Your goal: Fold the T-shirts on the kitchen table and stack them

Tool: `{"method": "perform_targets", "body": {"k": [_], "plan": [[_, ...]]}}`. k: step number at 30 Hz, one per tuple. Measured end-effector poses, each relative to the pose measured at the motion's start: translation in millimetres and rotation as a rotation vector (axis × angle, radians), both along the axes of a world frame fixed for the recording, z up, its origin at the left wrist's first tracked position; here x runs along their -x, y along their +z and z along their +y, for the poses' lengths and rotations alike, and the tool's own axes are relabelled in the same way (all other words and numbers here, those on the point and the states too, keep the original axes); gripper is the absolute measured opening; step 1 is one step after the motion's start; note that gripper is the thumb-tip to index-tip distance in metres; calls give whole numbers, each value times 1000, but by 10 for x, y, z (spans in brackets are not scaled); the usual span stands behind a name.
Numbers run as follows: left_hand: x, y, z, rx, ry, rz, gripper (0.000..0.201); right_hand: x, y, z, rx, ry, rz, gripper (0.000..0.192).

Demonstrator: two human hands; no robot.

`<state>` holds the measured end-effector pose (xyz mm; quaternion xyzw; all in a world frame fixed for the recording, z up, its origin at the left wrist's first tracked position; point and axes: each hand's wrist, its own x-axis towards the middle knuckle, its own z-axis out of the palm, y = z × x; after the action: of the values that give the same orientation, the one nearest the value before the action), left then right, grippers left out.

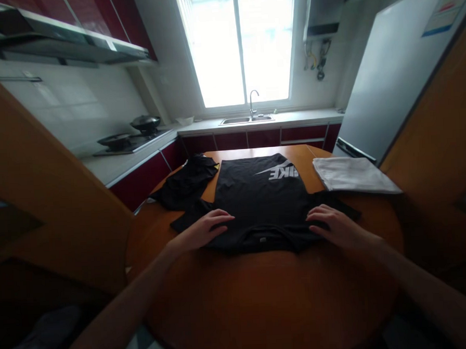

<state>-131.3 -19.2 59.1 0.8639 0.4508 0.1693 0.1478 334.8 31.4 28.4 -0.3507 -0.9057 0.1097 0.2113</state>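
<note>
Okay, your left hand [204,229] and right hand [333,225] lie flat, fingers spread, on the shoulders of the black T-shirt [259,194], spread mid-table [263,298]. Smooth outward toward 9 and 3 o'clock evenly, keeping the collar centred at 6.

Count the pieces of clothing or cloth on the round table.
3. A black printed T-shirt spread flat mid-table under both hands, a crumpled black garment at its left, a folded white cloth at right. More may hide underneath.
</note>
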Motion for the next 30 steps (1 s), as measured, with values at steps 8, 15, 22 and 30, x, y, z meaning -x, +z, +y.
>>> {"method": "perform_targets", "body": {"k": [8,15,22,30], "plan": [[-276,-358,-229,-100,-247,146,71,252,-395,-201,24,176,-44,66],[-324,-292,-184,-45,-98,-27,35,294,-343,-186,5,138,184,20],[-226,-248,-15,-53,96,-90,49,233,-262,-58,66,82,200,36],[-112,-446,-200,111,177,326,61,121,-402,-268,127,-50,-108,61]]}}
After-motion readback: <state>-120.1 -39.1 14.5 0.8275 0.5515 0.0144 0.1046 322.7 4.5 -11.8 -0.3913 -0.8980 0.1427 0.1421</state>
